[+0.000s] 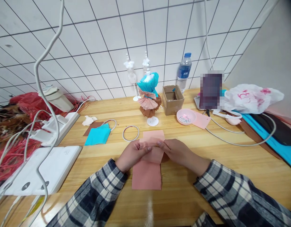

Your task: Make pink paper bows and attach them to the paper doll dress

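Note:
Between my two hands is a sheet of thin pink crepe paper (153, 155), pinched along a fold. My left hand (133, 154) is closed on its left side, thumb on top. From the right, my right hand (177, 151) grips the other side between thumb and fingers. Below the sheet, a darker pink paper piece (146, 176) lies flat on the wooden table. Just beyond my left hand rests a white ring (130, 133). Farther back stands a small mannequin (149, 97) dressed in blue, pink and brown pleated paper, on a white round base.
Blue paper (98, 135) lies left. A cardboard box (173, 100), a water bottle (184, 72) and a pink bowl (186, 116) with small shiny pieces stand behind. Cables, a power strip (62, 129) and a white device (41, 170) occupy the left; a plastic bag (253, 97) sits right.

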A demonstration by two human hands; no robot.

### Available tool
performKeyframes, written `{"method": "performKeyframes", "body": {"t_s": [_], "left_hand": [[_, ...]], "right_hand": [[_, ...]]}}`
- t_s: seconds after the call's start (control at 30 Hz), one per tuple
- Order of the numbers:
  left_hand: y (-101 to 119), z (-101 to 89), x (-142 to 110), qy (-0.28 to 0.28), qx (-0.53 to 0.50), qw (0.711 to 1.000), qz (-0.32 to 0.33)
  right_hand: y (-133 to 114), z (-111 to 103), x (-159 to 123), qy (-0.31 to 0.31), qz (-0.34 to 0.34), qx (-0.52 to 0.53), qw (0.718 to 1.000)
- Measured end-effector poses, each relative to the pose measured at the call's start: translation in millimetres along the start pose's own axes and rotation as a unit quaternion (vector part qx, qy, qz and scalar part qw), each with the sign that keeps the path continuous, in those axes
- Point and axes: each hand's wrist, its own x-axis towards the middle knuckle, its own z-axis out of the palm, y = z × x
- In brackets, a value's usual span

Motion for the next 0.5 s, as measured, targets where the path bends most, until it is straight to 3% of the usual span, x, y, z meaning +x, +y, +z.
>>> {"method": "performKeyframes", "body": {"t_s": [0.5], "left_hand": [[2.7,4.0,-1.2,0.004,0.015,1.000,-0.017]], "right_hand": [[-1.8,3.0,4.6,-0.002,0.000,-0.081,0.997]]}}
